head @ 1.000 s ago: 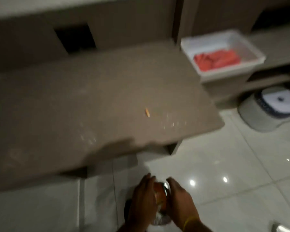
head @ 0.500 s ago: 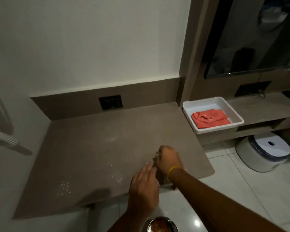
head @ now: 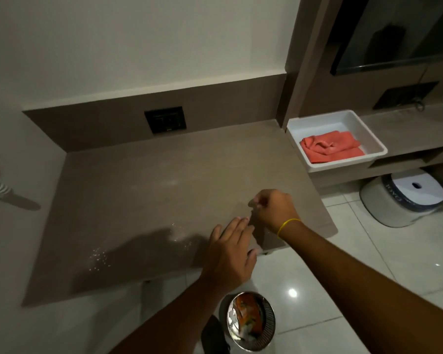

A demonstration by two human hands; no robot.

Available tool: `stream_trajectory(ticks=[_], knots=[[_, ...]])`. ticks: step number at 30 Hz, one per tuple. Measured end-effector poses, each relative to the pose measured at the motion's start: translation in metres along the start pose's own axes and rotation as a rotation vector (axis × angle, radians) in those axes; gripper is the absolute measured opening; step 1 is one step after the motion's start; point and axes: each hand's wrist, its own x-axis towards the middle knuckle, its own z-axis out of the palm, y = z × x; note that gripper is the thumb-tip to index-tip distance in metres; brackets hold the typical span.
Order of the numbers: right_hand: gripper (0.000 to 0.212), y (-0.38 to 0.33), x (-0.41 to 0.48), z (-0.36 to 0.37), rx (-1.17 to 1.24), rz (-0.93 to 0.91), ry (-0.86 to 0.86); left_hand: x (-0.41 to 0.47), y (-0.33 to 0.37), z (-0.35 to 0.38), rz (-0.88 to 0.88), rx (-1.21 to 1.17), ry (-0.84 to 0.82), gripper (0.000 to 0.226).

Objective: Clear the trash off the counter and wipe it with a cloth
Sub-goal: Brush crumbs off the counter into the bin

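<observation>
The brown counter (head: 143,190) fills the middle of the view. My right hand (head: 273,208), with a yellow band at the wrist, hovers just above the counter's front right part. Its fingertips are pinched together on a small scrap of trash that hardly shows. My left hand (head: 232,251) lies flat and open at the counter's front edge, fingers spread. White crumbs (head: 100,259) are scattered on the front left of the counter, and more crumbs (head: 179,237) lie nearer the middle. A red cloth (head: 330,148) lies folded in a white tray (head: 317,121) to the right of the counter.
A round metal trash bin (head: 251,320) with orange wrappers inside stands on the tiled floor below my left arm. A white and blue round container (head: 404,198) sits on the floor under the right shelf. A black wall socket (head: 165,120) is set in the backsplash.
One second ago both hands were down at the bin and an orange scrap lay on the counter. They then rose to the counter; my right hand closed over the scrap's spot and has lifted slightly.
</observation>
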Motion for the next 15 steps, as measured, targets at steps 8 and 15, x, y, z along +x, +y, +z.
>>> stream_trajectory(ticks=[8, 15], knots=[[0.019, 0.132, -0.122, 0.051, 0.501, 0.397, 0.226, 0.027, 0.024, 0.038, 0.288, 0.206, -0.18, 0.078], [0.03, 0.233, -0.161, 0.212, 0.42, 0.572, -0.055, 0.057, 0.023, 0.078, 0.316, 0.403, -0.276, 0.1]])
